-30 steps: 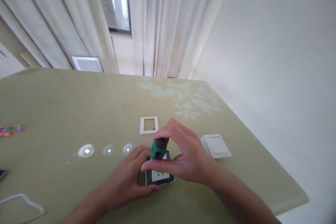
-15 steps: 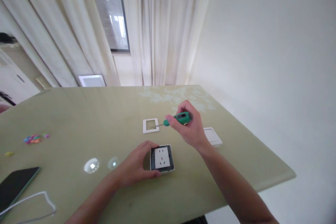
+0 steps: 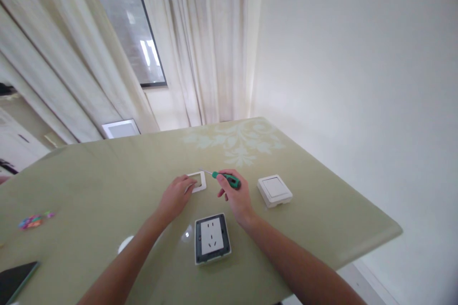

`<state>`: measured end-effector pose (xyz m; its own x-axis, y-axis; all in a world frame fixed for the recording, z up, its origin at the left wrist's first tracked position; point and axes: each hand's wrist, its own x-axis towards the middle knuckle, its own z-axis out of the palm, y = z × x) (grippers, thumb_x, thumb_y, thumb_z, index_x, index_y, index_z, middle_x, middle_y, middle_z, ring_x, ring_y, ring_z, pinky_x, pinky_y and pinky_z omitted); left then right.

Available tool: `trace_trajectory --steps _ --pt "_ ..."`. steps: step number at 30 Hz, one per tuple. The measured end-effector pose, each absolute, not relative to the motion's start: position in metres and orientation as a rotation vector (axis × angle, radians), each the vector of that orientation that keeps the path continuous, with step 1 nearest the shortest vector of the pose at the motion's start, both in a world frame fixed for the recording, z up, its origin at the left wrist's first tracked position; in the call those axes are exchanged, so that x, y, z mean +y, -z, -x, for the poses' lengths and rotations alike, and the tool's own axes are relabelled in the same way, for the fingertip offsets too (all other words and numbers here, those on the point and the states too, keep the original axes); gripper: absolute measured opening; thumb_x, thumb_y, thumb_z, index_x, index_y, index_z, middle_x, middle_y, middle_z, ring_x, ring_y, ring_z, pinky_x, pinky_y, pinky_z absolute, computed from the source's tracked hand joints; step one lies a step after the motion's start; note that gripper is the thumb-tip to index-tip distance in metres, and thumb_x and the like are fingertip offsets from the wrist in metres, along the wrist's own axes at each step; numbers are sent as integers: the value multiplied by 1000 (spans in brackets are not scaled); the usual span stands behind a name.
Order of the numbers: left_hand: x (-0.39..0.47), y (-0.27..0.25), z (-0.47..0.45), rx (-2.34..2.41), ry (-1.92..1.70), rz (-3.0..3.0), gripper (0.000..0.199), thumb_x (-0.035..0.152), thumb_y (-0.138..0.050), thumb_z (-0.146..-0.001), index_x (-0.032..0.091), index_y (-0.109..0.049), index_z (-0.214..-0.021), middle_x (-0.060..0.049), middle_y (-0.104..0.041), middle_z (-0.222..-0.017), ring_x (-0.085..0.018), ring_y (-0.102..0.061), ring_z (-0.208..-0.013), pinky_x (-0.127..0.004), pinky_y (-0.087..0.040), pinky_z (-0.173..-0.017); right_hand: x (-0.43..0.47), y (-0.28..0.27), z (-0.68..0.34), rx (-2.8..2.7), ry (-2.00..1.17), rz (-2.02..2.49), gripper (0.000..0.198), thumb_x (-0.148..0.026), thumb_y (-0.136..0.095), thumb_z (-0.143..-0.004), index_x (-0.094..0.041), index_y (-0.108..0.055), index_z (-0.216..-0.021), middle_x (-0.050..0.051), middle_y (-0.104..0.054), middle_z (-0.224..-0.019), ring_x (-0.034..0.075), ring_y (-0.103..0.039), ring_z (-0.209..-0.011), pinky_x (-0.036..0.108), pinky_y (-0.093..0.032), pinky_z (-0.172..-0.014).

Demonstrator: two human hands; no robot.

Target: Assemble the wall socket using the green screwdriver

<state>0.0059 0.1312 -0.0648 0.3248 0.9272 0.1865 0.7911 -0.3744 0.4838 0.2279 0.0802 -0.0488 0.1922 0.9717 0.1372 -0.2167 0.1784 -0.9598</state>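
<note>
My right hand (image 3: 235,195) is closed round the green and black handle of a screwdriver (image 3: 229,180). Its thin shaft points left, towards the far edge of a white square frame (image 3: 203,182). Over the left side of that frame lies my left hand (image 3: 177,196), its fingers curled onto the rim. Nearer to me, a wall socket (image 3: 212,237) with a white face and dark surround sits in its white box, untouched by either hand. To the right of my right hand stands a white wall switch (image 3: 275,189) on a box.
Small colourful pieces (image 3: 34,220) lie at the left of the table (image 3: 107,176). A dark flat device (image 3: 16,280) is at the near left. Beyond the table hang pale curtains (image 3: 200,47); a white wall (image 3: 339,81) runs along the right.
My left hand has let go of the socket and moved forward to the white frame. My right hand has lowered with the screwdriver. The view has turned slightly.
</note>
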Motion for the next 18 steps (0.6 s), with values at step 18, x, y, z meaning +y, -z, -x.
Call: trace_trajectory --steps 18 --pt "146 53 -33 1691 -354 -2393 22 13 -55 -100 20 -73 -91 -13 -74 -104 -31 -70 -107 -43 -52 -99 84 48 -233 -837 -1088 1040 51 -65 -86 -81 -18 -76 -101 -5 -60 -61 12 -54 -52 23 -36 -46"
